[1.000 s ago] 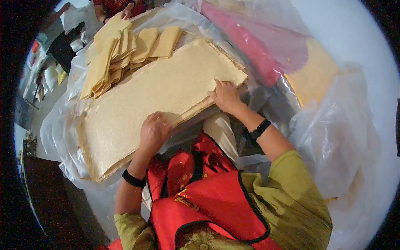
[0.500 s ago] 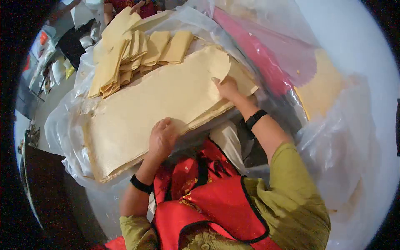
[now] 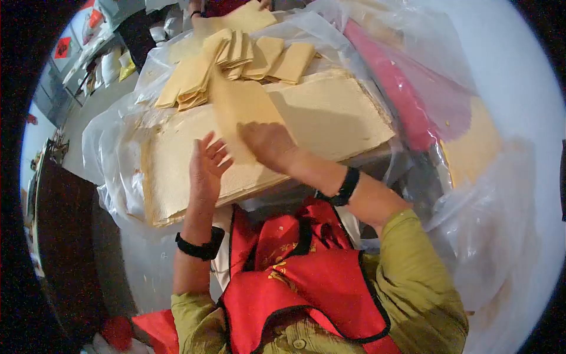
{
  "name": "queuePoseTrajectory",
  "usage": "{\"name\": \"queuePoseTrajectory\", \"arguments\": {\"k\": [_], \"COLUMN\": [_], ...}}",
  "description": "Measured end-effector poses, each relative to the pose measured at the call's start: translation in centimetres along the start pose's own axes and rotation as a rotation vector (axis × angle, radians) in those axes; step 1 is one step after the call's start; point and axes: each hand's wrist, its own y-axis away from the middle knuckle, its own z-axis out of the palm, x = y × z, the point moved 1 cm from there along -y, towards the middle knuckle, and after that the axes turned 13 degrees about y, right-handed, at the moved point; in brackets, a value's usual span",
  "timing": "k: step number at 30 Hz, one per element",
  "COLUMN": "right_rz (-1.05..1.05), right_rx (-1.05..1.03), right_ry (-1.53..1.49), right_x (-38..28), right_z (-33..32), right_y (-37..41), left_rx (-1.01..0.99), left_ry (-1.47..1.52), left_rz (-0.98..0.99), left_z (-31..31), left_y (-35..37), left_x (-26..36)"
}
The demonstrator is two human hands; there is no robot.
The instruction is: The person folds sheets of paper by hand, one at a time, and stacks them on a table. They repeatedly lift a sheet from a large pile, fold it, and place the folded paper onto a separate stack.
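The raised sheet [image 3: 246, 100], probably light, limp and easily creased, best held by its edge, is over the stack's [image 3: 330, 115] middle, near end pinched in the right hand [image 3: 268, 144], left hand [image 3: 209, 159] beside it, fingers spread, folded sheets [image 3: 265, 58] along the far edge.

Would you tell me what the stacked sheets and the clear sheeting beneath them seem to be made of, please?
Stacked sheets: perhaps coarse paper or dried foodstuff, matte, with thin, ragged edges.
Clear sheeting: probably plastic film, glossy, with crinkled folds and bright highlights.
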Motion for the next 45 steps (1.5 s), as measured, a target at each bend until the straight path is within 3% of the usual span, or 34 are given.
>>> {"name": "queuePoseTrajectory", "arguments": {"k": [1,4,7,8,10,12,14,17,20,23,25,29,32,33,35,36,38,40,41,42,44,45], "right_rz": [-0.017,-0.086,-0.299,-0.218,-0.044,0.412,0.591,0.572,0.649,0.728,0.659,0.63,0.586,0.557,0.506,0.486,0.442,0.394,0.37,0.053,0.02,0.29], "right_rx": [-0.132,-0.143,-0.084,-0.135,-0.246,-0.31,-0.213,-0.239,-0.568,-0.453,-0.48,-0.374,-0.297,-0.302,-0.306,-0.258,-0.166,-0.023,0.058,0.247,0.267,0.114], "right_ry": [0.06,0.018,-0.123,-0.22,-0.404,-0.293,-0.196,-0.164,-0.516,-0.813,-0.891,-0.928,-1.09,-1.055,-0.995,-1.11,-1.336,-1.522,-1.611,-1.175,-1.01,-1.296], "right_x": [-1.6,-3.6,-2.8,-1.7,1.4,5.1,7.8,8.8,7.6,8.5,7.3,2.4,0.1,-0.3,-0.8,-1.0,-1.4,-1.1,-0.4,1.9,6.1,7.4], "right_z": [0.3,5.0,5.4,5.2,4.4,3.4,3.4,5.5,5.9,9.2,7.3,2.0,0.1,-0.1,-0.3,-1.0,-3.0,-5.9,-6.7,-7.2,-8.4,-9.1], "right_y": [-0.5,0.4,1.1,1.1,0.8,0.7,1.4,2.3,0.6,-0.3,-3.3,-8.4,-10.5,-11.1,-12.0,-12.2,-12.5,-13.3,-13.5,-13.9,-12.9,-11.8], "left_rx": [0.071,0.266,0.341,0.363,0.284,0.216,0.153,0.262,0.243,0.035,-0.225,-0.534,-0.49,-0.25,-0.093,-0.171,-0.136,0.087,0.105,0.119,0.222,0.234], "left_ry": [-0.054,-0.277,-0.669,-0.585,-0.858,-1.16,-1.507,-1.715,-1.739,-1.337,-1.059,-0.945,-1.021,-1.007,-0.899,-0.823,-0.485,0.029,0.053,0.077,0.062,0.062], "left_rz": [-0.014,-0.03,0.209,0.162,0.255,0.311,0.331,0.285,0.466,0.317,0.198,0.334,0.819,0.536,0.296,0.343,0.27,0.025,0.008,-0.007,-0.045,-0.074], "left_z": [-0.7,-4.5,-7.6,-8.1,-7.5,-7.9,-9.8,-5.9,-5.7,-3.0,-1.2,2.1,1.0,0.7,-2.4,-7.5,-9.3,-6.5,-6.7,-7.1,-7.7,-8.2], "left_y": [0.2,0.3,0.0,0.0,0.3,-0.1,-1.4,1.1,2.4,5.4,6.9,6.0,1.3,0.0,-3.9,-7.7,-9.6,-7.5,-7.5,-7.7,-8.2,-7.6], "left_x": [0.7,2.3,0.7,0.7,1.2,1.2,1.0,2.9,3.0,2.3,0.9,-3.2,-6.2,-5.9,-6.5,-8.2,-7.7,-4.2,-3.8,-3.0,-1.8,-1.0]}}
